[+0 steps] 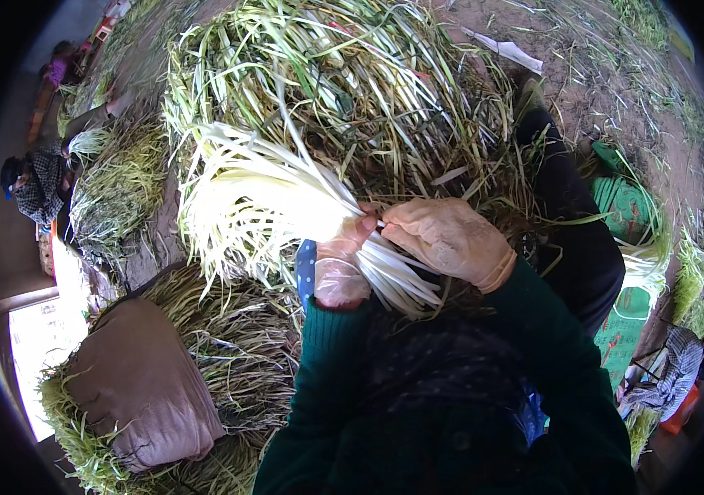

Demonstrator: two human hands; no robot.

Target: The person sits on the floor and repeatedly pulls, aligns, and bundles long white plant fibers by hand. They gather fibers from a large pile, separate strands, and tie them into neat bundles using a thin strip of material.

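Observation:
A thick bundle of pale leafy stalks (265, 192) lies across my left hand (345, 247), which grips it near the white stem ends. The leaves fan out to the upper left, the stems to the lower right. Thin clear plastic covers part of that hand and its wrist. My right hand (451, 241), in a dirty pale orange glove, pinches at the stems just right of the left hand's fingers. Whether it holds a single stalk is hard to tell. Beyond both hands rises a large heap of green and white stalks (327, 80).
Beside my left arm, a brown cloth-covered bundle (141, 383) rests on more stalks. A green printed package (624, 322) with pale stalks on it stands at the right. A person (39, 185) works by another heap (120, 185) at the far left. A white scrap (509, 52) lies on the ground.

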